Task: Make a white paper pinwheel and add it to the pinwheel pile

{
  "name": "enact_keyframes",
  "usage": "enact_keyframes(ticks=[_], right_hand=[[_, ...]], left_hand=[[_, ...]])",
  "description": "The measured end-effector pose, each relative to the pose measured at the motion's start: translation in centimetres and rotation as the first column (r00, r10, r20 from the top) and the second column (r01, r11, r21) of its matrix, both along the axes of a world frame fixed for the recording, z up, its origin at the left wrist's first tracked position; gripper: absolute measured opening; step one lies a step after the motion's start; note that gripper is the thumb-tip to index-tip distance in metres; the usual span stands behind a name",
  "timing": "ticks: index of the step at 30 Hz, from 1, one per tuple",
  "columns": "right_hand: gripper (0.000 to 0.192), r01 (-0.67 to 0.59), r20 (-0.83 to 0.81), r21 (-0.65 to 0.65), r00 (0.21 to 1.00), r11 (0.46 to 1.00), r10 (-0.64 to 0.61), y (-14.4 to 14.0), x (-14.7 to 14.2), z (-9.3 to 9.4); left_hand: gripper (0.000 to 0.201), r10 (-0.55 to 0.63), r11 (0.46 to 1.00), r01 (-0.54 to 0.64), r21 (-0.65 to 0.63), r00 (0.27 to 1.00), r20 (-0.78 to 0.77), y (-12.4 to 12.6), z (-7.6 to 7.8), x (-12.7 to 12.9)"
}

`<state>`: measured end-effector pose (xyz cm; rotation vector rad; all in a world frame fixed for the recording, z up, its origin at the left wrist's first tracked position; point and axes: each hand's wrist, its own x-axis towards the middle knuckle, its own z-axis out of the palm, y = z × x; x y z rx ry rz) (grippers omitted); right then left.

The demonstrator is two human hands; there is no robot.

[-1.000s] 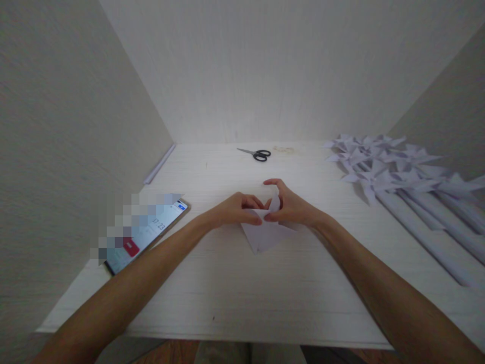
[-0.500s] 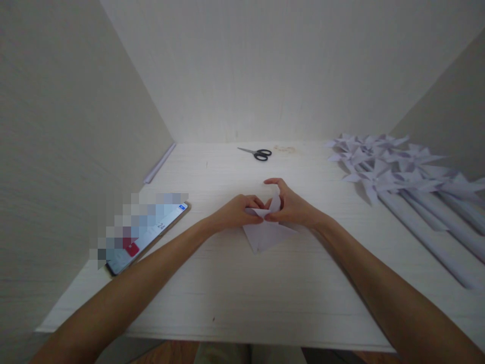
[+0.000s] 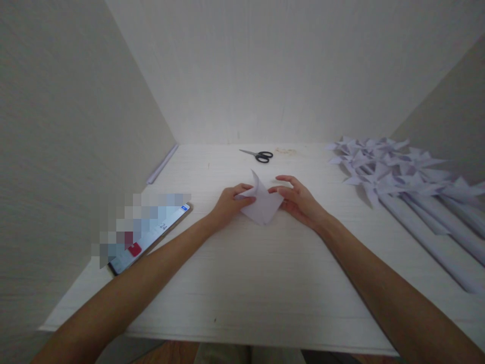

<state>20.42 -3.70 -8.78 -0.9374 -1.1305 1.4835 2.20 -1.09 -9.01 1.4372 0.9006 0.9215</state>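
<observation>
A folded white paper piece [image 3: 262, 205] lies on the white table [image 3: 242, 283] in the middle, one flap curling upward. My left hand [image 3: 230, 205] pinches its left corner between thumb and fingers. My right hand [image 3: 299, 201] rests on the table at the paper's right edge, fingers stretched out and touching its right corner.
Black-handled scissors [image 3: 258, 155] lie near the back wall. Several finished paper pinwheels on rolled paper sticks [image 3: 401, 177] fill the right side. A phone [image 3: 151, 237] with a lit screen sits at the left. A rolled paper stick [image 3: 162, 164] lies along the left wall.
Both hands moved farther from me and apart. The paper shifted back with them and now lies flatter, a flap raised; my right hand opened from its pinch.
</observation>
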Motion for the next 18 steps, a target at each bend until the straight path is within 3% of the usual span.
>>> enact_keyframes(ticks=[4,7,11,13,18], right_hand=[[0.029,-0.014,-0.046,0.001,0.999,1.000,0.014,0.3,-0.2,-0.3],[0.024,-0.007,0.146,0.039,0.989,0.999,0.001,0.1,-0.8,-0.2],[0.028,0.009,0.479,0.152,0.874,0.988,-0.082,-0.5,-1.9,0.0],[0.026,-0.011,0.545,0.161,0.834,0.987,-0.080,-0.7,-2.2,0.1],[0.015,-0.054,0.561,0.173,0.826,0.983,-0.054,-0.6,-2.0,-0.3]], left_hand=[[0.030,0.143,0.989,-0.133,-0.063,0.974,0.177,0.4,-0.6,-0.1],[0.030,0.180,0.983,-0.167,-0.075,0.958,0.225,0.5,-0.6,0.0],[0.030,0.196,0.979,-0.176,-0.102,0.948,0.252,0.3,-0.4,0.0],[0.029,0.205,0.977,-0.182,-0.110,0.943,0.261,0.3,-0.4,0.0],[0.026,0.225,0.971,-0.188,-0.146,0.928,0.297,0.5,-0.6,0.1]])
